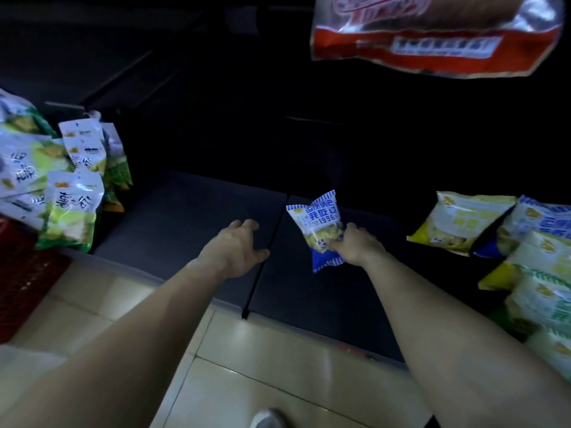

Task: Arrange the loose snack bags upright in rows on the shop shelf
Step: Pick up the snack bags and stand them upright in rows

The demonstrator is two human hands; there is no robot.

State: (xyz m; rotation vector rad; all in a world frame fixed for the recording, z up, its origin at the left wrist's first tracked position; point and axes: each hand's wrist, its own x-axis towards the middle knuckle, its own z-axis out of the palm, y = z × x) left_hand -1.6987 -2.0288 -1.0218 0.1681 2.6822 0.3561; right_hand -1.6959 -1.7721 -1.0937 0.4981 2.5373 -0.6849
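We judge the job barely begun: the dark bottom shelf (191, 211) is bare in the middle, with green bags (69, 208) standing at its left end and a loose pile (525, 261) slumped at right. Our right hand (355, 245) pinches one blue-and-white bag (318, 230) upright on the shelf, while our left hand (238, 245) hovers open and empty; a red packet (432, 35) overhangs above.

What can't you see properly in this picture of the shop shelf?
- Back of the shelf, head view: too dark to see.
- Red bag at the top: blurred and cut off by the edge.
- Blue bag: its lower part is covered by the right hand.
- Bags on the right: cut off by the edge.
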